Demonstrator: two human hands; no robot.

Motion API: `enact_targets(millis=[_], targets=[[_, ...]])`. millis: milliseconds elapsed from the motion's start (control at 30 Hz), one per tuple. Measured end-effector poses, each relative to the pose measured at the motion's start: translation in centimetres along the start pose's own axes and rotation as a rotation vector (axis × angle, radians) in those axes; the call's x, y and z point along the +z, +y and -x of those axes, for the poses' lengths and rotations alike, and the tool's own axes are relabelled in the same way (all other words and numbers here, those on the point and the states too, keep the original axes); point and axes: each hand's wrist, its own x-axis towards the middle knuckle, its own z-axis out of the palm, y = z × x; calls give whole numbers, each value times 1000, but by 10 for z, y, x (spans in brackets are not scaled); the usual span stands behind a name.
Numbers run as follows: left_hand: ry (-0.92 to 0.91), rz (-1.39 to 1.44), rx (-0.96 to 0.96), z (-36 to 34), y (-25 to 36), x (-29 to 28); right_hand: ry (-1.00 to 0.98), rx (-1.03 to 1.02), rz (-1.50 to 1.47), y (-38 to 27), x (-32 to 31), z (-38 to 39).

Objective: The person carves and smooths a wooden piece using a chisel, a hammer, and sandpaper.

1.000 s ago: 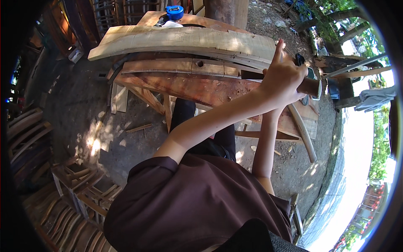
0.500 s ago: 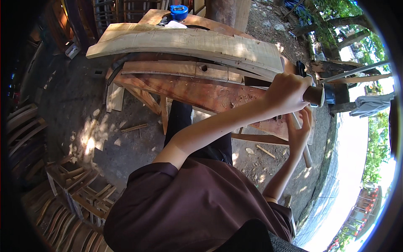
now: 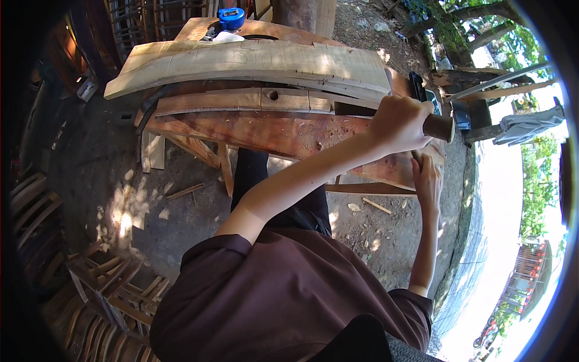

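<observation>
My left hand (image 3: pixel 399 123) is closed round a thick, round wooden piece (image 3: pixel 440 128) at the right end of the workbench (image 3: pixel 271 130). This piece is brown with a flat end, and its far part is hidden by my fist. Just below it, my right hand (image 3: pixel 427 181) is closed with fingers pointing up, around a slim wooden stick (image 3: pixel 416 158) of which only a short bit shows. Beside my left hand lies a long, pale, curved board (image 3: pixel 253 63). A narrower curved piece with a dark round hole (image 3: pixel 211 101) lies nearer on the bench.
A blue tape measure (image 3: pixel 231 18) stands at the bench's back, near a small white item (image 3: pixel 229 37). A black clamp-like tool (image 3: pixel 417 86) stands beyond my left hand. Wooden chair frames (image 3: pixel 114 289) stand at lower left. Offcuts (image 3: pixel 377 206) lie on the ground.
The view has shifted, so the bench sits further left. My right forearm has swung more upright, and the stick's long pale end no longer shows below that hand. My left hand keeps its grip.
</observation>
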Motion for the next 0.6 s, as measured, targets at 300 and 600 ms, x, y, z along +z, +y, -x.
enact_targets(millis=[300,600], targets=[[-22,9,3,-2,6,-5,597,406,-1011,41,-107,26],[-1,-78,5,10,-11,-14,257,667,-1159,-84,-125,-9]])
